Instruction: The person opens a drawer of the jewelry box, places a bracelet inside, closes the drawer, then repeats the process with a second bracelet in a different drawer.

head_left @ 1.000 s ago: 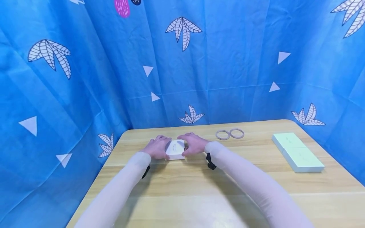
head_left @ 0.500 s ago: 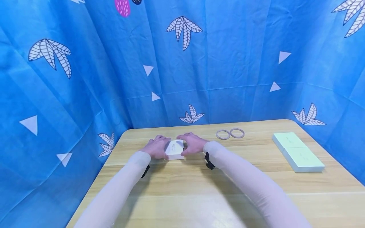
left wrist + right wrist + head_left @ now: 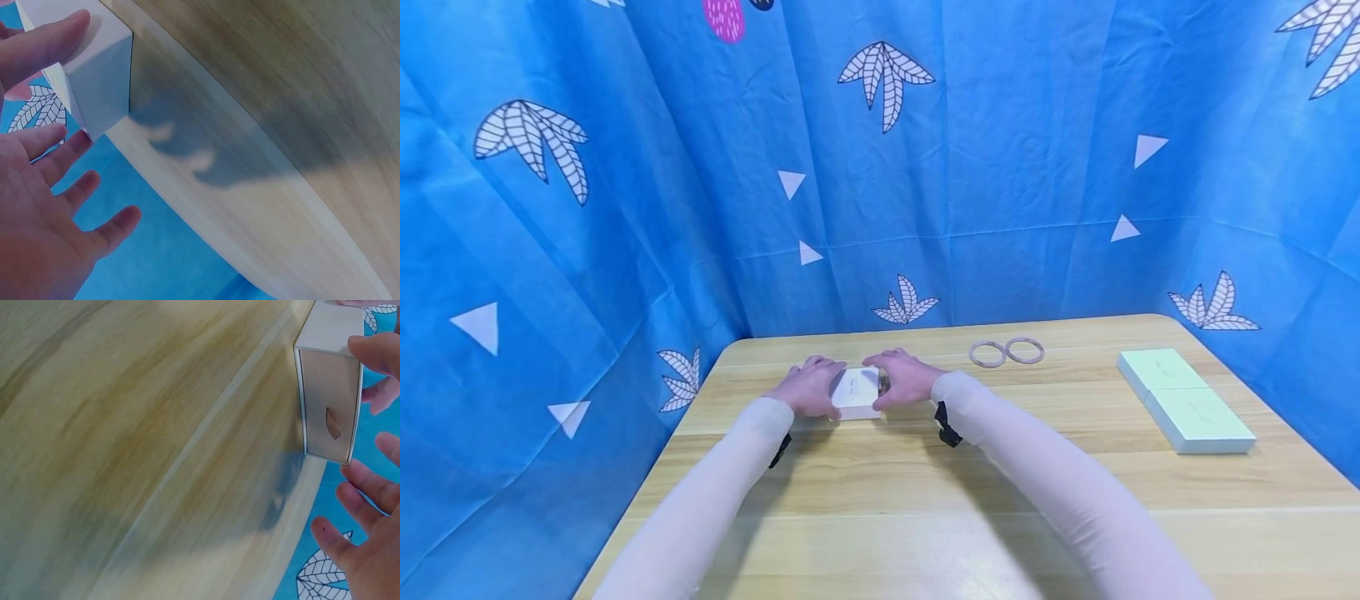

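Squarely between both hands' fingers (image 3: 820,367): white box (image 3: 856,392).

no legible text; the white box (image 3: 857,392) bears only a faint, unreadable mark.

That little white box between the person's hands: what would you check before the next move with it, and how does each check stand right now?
1. White box rests flat on the table: ok.
2. Left hand touches the box's left side: ok; the left wrist view shows the thumb on top and straight fingers beside the box.
3. Right hand touches its right side: ok; fingers lie on the box edge.
4. Firm grip on both sides: cannot tell.
5. The two rings lie apart from the box: ok.
6. The two pale green boxes are well off to the right: ok.
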Demonstrator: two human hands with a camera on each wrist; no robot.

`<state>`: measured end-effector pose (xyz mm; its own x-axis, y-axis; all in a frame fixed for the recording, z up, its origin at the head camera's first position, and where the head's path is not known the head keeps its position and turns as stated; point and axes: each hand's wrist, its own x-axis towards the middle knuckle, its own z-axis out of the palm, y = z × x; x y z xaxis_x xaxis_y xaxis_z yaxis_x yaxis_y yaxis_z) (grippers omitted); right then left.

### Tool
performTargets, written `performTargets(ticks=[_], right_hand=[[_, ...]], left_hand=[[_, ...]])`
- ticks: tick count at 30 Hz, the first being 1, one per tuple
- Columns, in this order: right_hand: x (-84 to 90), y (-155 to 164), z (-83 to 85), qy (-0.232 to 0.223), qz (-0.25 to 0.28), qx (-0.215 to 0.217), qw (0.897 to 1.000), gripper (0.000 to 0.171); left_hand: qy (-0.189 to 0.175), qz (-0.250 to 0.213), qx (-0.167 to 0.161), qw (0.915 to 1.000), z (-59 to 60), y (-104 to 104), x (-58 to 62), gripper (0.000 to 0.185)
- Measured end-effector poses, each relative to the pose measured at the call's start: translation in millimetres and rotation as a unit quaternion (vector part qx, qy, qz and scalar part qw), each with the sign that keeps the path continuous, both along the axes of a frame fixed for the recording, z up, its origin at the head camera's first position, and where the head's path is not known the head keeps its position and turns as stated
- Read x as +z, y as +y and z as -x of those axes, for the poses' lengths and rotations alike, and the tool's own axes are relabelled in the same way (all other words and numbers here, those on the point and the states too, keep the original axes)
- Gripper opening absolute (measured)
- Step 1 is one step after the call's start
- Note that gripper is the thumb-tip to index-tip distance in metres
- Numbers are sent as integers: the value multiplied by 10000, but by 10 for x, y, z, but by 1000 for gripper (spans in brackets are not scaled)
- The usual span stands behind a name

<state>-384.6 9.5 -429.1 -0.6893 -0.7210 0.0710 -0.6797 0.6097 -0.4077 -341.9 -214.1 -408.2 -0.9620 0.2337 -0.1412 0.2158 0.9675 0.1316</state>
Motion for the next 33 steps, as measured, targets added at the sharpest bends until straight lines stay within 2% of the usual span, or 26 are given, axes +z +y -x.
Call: performTargets(ticks=[5,11,22,27,33], right_hand=[[-21,-32,9,-7,5,31,10000,86],[-6,-34,7,-36,-39,-33,10000,85],[3,8,1,-135,-74,-111,9998,88],[-10,13,5,-129,-41,-108,9999,87],[-41,7,12,-78,-77,-116,9999,86]], left_hand=[[-140,-179,101,9997,7,-34,-1,94],[-215,-315,131,9992,9,-12,-25,80],[60,-307,546,9980,83,150,-150,76],[181,-253,564,9979,128,192,-242,74],[274,-130,575,9979,112,217,-303,72]])
